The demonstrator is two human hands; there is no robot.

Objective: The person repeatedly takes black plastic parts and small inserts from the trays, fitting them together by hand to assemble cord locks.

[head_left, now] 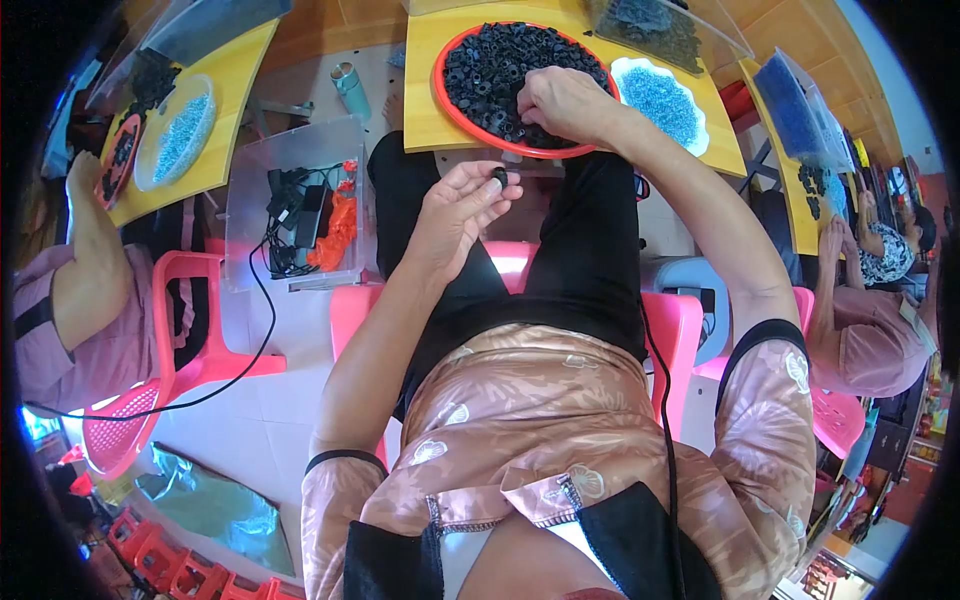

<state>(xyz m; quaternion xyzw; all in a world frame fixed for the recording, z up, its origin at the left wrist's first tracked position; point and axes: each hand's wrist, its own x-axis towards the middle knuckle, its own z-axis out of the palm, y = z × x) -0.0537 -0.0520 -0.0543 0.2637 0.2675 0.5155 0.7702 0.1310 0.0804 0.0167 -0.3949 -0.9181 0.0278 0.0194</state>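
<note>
My left hand is raised above my lap, thumb and fingers pinched on a small black part. Reaching over the round red tray, my right hand has its fingers bent down into a heap of small black parts. Its fingertips are partly hidden, so I cannot make out what they pinch. Right of the tray stands a white scalloped dish filled with small light-blue pieces.
The yellow table carries a clear bin at the back. A plastic box with cables stands at left, near a teal tumbler. Co-workers sit on both sides, one in a pink shirt. A black cable crosses at left.
</note>
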